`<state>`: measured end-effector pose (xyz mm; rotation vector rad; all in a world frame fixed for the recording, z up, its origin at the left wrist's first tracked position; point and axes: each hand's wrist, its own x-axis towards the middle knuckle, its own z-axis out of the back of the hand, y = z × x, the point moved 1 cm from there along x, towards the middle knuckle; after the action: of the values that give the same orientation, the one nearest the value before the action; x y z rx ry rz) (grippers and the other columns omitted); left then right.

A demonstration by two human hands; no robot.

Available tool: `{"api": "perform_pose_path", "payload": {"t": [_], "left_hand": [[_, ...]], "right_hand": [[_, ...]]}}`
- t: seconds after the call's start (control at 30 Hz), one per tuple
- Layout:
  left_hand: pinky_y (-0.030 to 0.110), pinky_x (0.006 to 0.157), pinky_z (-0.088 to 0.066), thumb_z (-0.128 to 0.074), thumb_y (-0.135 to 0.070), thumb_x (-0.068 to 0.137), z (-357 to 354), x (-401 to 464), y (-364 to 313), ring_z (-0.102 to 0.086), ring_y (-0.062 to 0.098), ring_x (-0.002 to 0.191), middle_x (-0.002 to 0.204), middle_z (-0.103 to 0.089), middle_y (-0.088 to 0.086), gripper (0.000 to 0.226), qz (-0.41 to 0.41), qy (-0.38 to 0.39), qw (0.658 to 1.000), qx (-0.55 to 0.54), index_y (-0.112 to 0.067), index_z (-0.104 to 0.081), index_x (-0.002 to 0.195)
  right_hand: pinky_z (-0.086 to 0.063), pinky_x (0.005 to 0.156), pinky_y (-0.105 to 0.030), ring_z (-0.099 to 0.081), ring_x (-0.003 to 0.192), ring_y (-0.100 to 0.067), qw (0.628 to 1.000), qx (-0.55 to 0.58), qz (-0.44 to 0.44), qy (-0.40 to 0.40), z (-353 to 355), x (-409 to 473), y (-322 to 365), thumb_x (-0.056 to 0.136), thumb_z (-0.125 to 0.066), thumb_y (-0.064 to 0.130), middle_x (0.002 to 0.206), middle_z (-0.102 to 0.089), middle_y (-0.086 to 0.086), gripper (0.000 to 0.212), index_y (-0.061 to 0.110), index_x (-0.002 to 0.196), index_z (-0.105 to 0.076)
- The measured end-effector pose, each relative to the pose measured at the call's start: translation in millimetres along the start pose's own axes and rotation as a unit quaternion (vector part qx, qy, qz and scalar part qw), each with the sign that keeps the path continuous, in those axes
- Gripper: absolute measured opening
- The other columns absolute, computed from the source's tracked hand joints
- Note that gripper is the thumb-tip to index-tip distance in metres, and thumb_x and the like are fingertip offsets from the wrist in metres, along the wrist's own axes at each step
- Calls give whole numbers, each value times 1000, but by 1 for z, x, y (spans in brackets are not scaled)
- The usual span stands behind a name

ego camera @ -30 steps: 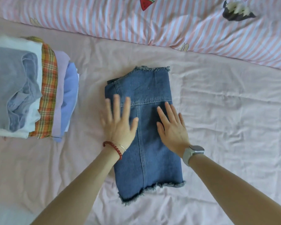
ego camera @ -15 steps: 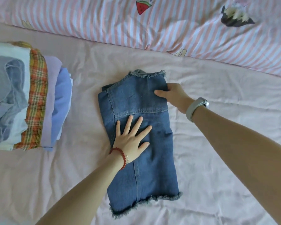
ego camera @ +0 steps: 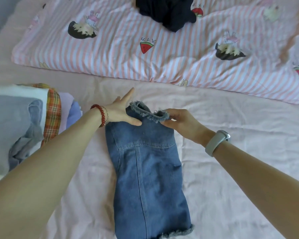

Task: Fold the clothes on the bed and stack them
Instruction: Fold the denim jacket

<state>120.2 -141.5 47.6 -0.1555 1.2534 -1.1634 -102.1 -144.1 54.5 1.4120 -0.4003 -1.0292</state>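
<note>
Your folded stack (ego camera: 24, 121) sits at the bed's (ego camera: 231, 128) left edge, grey piece on top, plaid edge showing, just beside your left forearm. A striped quilt (ego camera: 145, 54) lies across the far side with a dark garment (ego camera: 167, 12) on it. Mid-bed, the denim shorts (ego camera: 145, 169) lie lengthwise. Your left hand (ego camera: 121, 112) pinches their far frayed hem with thumb over, fingers straight; your right hand (ego camera: 181, 123) pinches the hem's other corner.

Blue denim shorts (ego camera: 148, 178); pink-white striped quilt (ego camera: 128, 49); pink sheet (ego camera: 231, 169).
</note>
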Motion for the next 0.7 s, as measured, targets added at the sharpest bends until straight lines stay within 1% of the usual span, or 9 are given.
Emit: {"api": "perform_pose_path", "payload": {"t": [0.03,0.07,0.13,0.23,0.4,0.47,0.57,0.63,0.7], "left_hand": [[18,108,-19,-83,-65,27,2,1,-2,-14,18,142,156,-12,10,159,36,-36,996,-68,-19,9,147],[21,101,-30,-81,-68,35,2,5,-1,-30,22,136,150,-28,11,146,57,-69,990,-109,-11,-8,147],[25,91,-43,-75,-37,74,3,14,0,-55,16,105,116,-57,-5,58,29,-35,999,-16,-23,-48,123],[9,73,-42,-74,-30,76,-2,12,-2,-55,-2,80,85,-59,-21,19,-23,0,998,55,-32,-61,90],[-2,55,-35,-72,-30,78,-12,-6,-17,-52,-16,56,66,-55,-28,11,-124,-70,989,35,-33,-62,82],[5,53,-35,-71,-32,78,-18,-12,-24,-50,-6,55,63,-56,-17,11,-134,-104,984,54,-23,-68,84],[18,60,-37,-72,-31,77,-28,-31,-23,-55,9,71,78,-63,-6,26,-167,-151,966,124,-14,-67,96],[24,71,-38,-72,-32,77,-41,-59,-16,-58,20,86,91,-65,2,33,-207,-173,937,220,-10,-64,100],[32,78,-41,-75,-31,74,-62,-94,-4,-61,27,85,87,-66,6,33,-274,-199,884,323,-7,-66,95]], "right_hand": [[-42,78,-13,-53,85,-9,1000,-8,5,4,1,-1,2,89,-56,-1,93,-63,-20,16,7,99,-65],[-41,76,-14,-52,82,-9,1000,-10,7,4,2,-3,2,89,-54,-3,91,-61,-17,17,6,100,-64],[-41,76,-17,-51,84,-12,1000,-12,2,-23,8,-5,1,90,-52,-5,92,-59,-10,18,8,100,-59],[-41,73,-14,-51,91,-16,996,-15,-36,-78,21,-4,-3,89,-52,-6,100,-58,-10,29,9,114,-52],[-38,81,-13,-54,99,-12,987,-156,-42,10,30,14,22,77,-74,23,109,-52,5,82,21,144,-28],[-40,70,-22,-55,87,-14,956,-285,-41,49,26,20,36,80,-70,34,95,-53,8,68,22,139,-39],[-35,66,-30,-55,89,-23,888,-454,16,65,20,11,40,89,-58,32,87,-47,5,24,16,107,-62],[-36,64,-31,-55,85,-27,875,-470,116,32,14,-15,35,89,-58,25,88,-48,-1,17,11,97,-65],[-43,62,-32,-59,77,-29,845,-478,241,-6,6,-54,24,83,-63,17,86,-57,-9,12,7,85,-68]]}}
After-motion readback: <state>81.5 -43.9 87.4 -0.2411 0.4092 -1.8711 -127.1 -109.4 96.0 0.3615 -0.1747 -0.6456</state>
